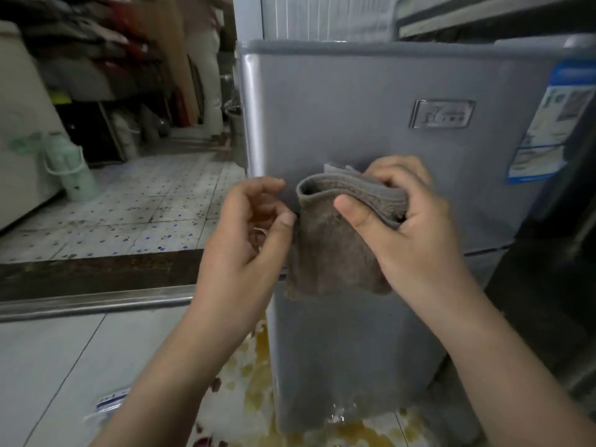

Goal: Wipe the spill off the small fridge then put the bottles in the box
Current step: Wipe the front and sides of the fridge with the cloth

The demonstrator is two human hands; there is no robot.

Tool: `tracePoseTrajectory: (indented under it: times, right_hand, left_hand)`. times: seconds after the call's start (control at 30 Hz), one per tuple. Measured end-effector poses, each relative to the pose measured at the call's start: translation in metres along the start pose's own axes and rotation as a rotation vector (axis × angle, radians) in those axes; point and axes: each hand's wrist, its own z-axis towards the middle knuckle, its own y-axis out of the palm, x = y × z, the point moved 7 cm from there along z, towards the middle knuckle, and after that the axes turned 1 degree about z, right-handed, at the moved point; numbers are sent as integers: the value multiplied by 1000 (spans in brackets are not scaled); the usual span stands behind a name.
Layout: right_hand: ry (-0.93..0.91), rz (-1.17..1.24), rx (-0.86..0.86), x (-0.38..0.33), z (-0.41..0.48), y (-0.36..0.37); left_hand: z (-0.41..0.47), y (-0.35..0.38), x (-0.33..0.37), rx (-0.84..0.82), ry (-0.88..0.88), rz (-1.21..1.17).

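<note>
A small grey fridge [371,108] stands straight ahead, door shut, a logo plate high on its front. In front of the door I hold a folded grey-brown cloth [332,250]. My right hand [409,227] grips the folded top, thumb pressed on the front. My left hand [254,221] pinches the cloth's left edge between thumb and fingers. The cloth hangs down between both hands. A yellowish spill [258,382] lies on the floor at the fridge's foot. No bottles or box are visible.
A blue and white label [545,124] sticks to the fridge's right edge. A dark cabinet [548,269] stands right of it. A pale green flask [69,169] stands on the speckled tiles at left, beyond a metal threshold [96,301]. Cluttered shelves fill the background.
</note>
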Motion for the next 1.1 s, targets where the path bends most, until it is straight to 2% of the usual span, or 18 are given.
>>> tracePoseTrajectory:
  times: [0.17,0.33,0.4,0.5,0.57,0.67,0.8,1.0,1.1]
  right_hand:
    - [92,69,166,-9,-1,-8]
    - [-32,72,260,-28,35,-16]
    - [-122,-74,321,-26,38,-12]
    - [-256,-446,546,-22,27,-6]
    - [-351,-590,644,-26,20,0]
    - [-483,-630,612,-34,18,16]
    - [-374,-570,558,-28,14,24]
    - [-235,-652,435,-21,-9,44]
    - [-220,-740,395,-8,-20,57]
  left_hand:
    - [8,-3,10,63,-12,-6]
    - [22,-4,21,56,63,116]
    - [19,-3,21,81,76,142]
    - [13,-2,12,126,47,151]
    - [11,-2,7,145,31,176]
    - [12,-5,5,162,19,209]
    - [13,-6,7,168,21,255]
    - [12,-9,-6,229,-66,229]
    - [11,-10,-11,203,-76,184]
